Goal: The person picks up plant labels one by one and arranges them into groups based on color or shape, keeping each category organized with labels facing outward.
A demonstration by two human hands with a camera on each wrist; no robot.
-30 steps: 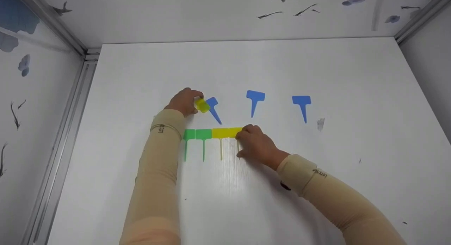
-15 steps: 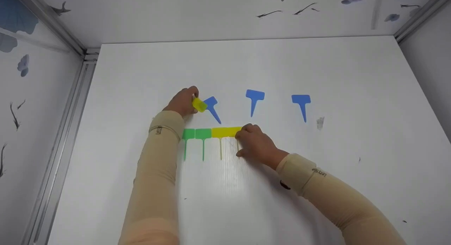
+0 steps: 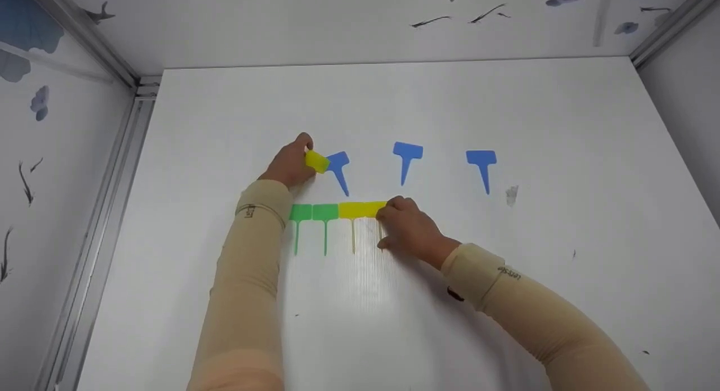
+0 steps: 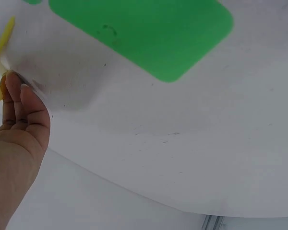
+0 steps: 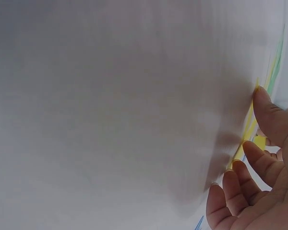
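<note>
My left hand (image 3: 288, 165) holds a yellow plant label (image 3: 316, 161), whose edge overlaps the head of a blue T-shaped plant label (image 3: 340, 169) on the table. Its fingertips are partly hidden in the head view. Lower down, a row of T-shaped labels lies side by side: green labels (image 3: 325, 212) on the left, yellow labels (image 3: 352, 210) on the right. My right hand (image 3: 412, 229) is on the row's right end, fingers at the yellow label's head and thumb by its stem. In the right wrist view its bent fingers (image 5: 252, 153) touch the yellow edge.
Two more blue labels, a middle one (image 3: 407, 154) and a right one (image 3: 482, 161), lie apart toward the back of the white table (image 3: 506, 109). A grey smudge (image 3: 512, 196) marks its surface. White panels with printed fish and leaves stand behind and at the left.
My left hand has moved slightly up and left with the yellow label. The leftmost blue label has turned a little, its tip shifting left. My right hand stays in place.
</note>
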